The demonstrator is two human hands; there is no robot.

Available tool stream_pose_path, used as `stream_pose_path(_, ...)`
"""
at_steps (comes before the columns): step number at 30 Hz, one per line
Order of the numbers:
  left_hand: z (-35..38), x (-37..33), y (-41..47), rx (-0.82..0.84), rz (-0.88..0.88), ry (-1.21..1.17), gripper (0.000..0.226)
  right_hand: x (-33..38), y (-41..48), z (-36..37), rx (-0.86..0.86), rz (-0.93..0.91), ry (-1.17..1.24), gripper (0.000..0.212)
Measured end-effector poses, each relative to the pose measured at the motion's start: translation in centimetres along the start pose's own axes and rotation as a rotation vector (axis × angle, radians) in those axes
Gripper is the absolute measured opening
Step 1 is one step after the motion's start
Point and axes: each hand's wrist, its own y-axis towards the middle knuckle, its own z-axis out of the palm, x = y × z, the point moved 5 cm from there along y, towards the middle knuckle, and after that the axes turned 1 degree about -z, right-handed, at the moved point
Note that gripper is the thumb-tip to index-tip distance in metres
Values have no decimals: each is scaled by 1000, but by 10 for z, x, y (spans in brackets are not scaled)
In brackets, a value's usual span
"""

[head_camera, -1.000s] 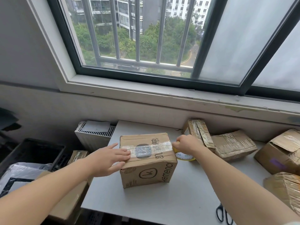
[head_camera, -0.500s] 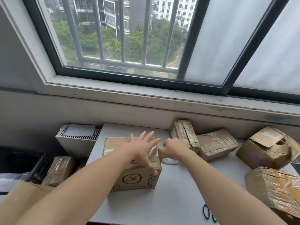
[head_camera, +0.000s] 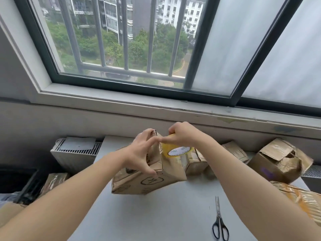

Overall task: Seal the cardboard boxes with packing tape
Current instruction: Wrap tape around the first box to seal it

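A small brown cardboard box (head_camera: 149, 181) with a black circled mark on its side is tilted up off the grey table (head_camera: 165, 214). My left hand (head_camera: 140, 152) grips it across the top, thumb down on the near face. My right hand (head_camera: 182, 134) holds a yellow roll of packing tape (head_camera: 175, 149) against the box's upper right side. The tape strip itself is blurred.
Black-handled scissors (head_camera: 219, 223) lie on the table at the front right. Several taped and crumpled cardboard boxes (head_camera: 279, 159) sit along the wall and the right edge. A white radiator (head_camera: 74, 153) stands left of the table, with more boxes (head_camera: 53, 181) and a dark crate below.
The box, flat on the table before, is now lifted and tilted in my left hand. My right hand has carried the tape roll up from the box's right side to its raised top edge.
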Motion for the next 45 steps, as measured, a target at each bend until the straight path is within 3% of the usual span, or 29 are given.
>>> stream_pose_path(4,-9,30,-29,-107,-45,-111,121,33,16,-9,116,-125,102,66)
stream_pose_path(10,-16,66,-59,-41,-186,-208,122,65,35,18,99,-193,412,36)
stream_pose_path(12,-21,76,-69,-43,-238,-344,100,78,39,25,106,-222,446,40)
stream_pose_path(15,-25,84,-81,-125,-257,-626,44,95,43,36,117,-252,500,45)
stream_pose_path(16,-23,88,-86,-131,-260,-699,40,100,44,39,122,-246,508,50)
stream_pose_path(19,-2,114,-100,-109,-326,-776,56,109,54,60,197,-273,497,42)
stream_pose_path(22,19,137,-105,-185,-403,-785,76,115,66,86,258,-237,488,48)
stream_pose_path(27,20,121,-91,-334,-428,-668,78,122,80,95,214,-222,575,42)
stream_pose_path(32,24,115,-86,-342,-404,-615,77,124,83,83,190,-267,417,54)
stream_pose_path(36,19,126,-91,-291,-386,-534,59,111,81,45,145,-325,1,57)
stream_pose_path(39,17,133,-91,-227,-389,-525,58,67,79,25,138,-254,-275,61)
stream_pose_path(45,17,125,-82,-199,-364,-504,59,31,69,25,154,-197,-203,66)
